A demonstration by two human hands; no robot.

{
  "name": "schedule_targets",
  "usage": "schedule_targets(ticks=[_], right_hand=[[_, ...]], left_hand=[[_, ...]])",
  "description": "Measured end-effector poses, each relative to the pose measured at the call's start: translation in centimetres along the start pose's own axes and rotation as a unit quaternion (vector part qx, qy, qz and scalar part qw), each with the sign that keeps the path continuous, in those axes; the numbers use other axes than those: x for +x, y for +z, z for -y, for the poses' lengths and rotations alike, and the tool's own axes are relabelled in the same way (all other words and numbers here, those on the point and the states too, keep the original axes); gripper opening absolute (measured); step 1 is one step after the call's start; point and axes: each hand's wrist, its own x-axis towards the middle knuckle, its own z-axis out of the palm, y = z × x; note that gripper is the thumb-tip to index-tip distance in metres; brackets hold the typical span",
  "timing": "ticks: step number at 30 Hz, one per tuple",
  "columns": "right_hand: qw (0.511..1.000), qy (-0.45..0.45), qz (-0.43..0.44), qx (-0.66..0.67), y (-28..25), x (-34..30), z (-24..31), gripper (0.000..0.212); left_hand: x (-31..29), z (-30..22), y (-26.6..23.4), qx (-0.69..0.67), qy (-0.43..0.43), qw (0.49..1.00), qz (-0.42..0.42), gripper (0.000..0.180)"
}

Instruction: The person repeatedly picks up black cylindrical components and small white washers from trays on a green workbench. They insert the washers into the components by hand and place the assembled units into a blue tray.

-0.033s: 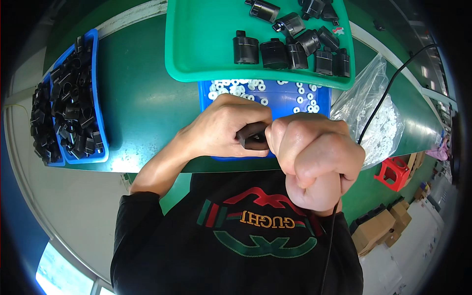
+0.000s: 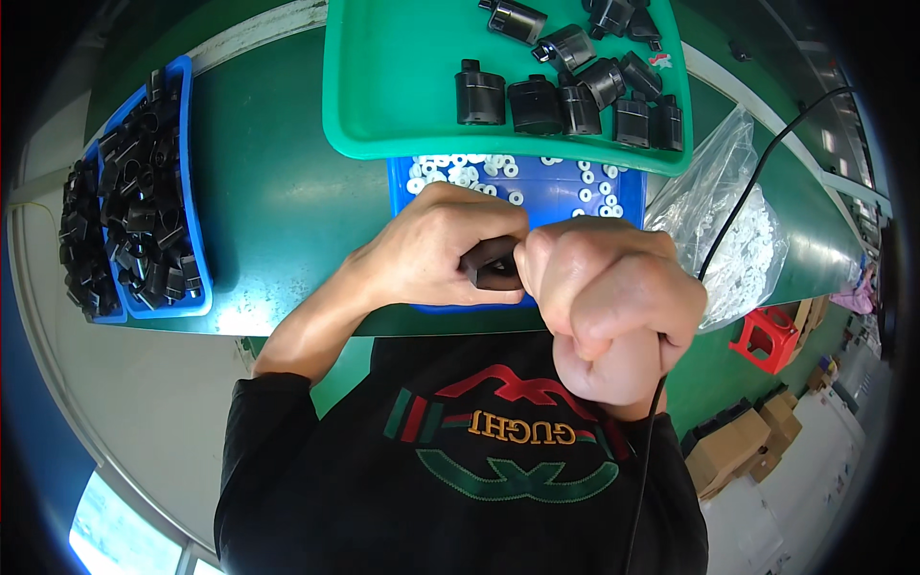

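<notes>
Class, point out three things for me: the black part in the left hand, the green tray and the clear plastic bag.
Black part (image 2: pixel 490 275): head view, on its body, near the opening.
Green tray (image 2: pixel 398 91): head view, on its bare floor.
Clear plastic bag (image 2: pixel 740 251): head view, on its bulging middle.

The left head-mounted fisheye camera faces down over the bench (image 2: pixel 287 172). The left hand (image 2: pixel 436 244) and right hand (image 2: pixel 623 307) occupy the centre at close range; the wearer's black shirt (image 2: pixel 335 489) fills the lower field, the green tray (image 2: pixel 398 86) the upper. Straight edges bow toward the rim.
</notes>
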Motion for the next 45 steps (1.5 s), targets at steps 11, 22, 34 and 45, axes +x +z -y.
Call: schedule_targets(ticks=[11,22,34,45], right_hand=[[0.998,-0.042,-0.047,-0.004,1.2,0.5,0.2,0.018],[0.898,0.04,0.125,-0.419,-3.1,-1.3,1.7,0.01],[0.794,0.1,0.092,-0.592,-3.2,-8.0,-3.8,0.026],[0.817,0.079,0.074,-0.567,-3.6,-8.0,-4.0,0.016]], left_hand=[[0.6,-1.1,-1.1,0.044,-0.037,0.998,0.029,0.028],[-0.3,-6.3,-3.5,0.175,-0.046,0.979,-0.098,0.021],[3.5,-4.4,-6.1,0.152,-0.109,0.969,-0.159,0.039],[14.5,8.3,-19.9,0.485,-0.176,0.826,-0.227,0.053]])
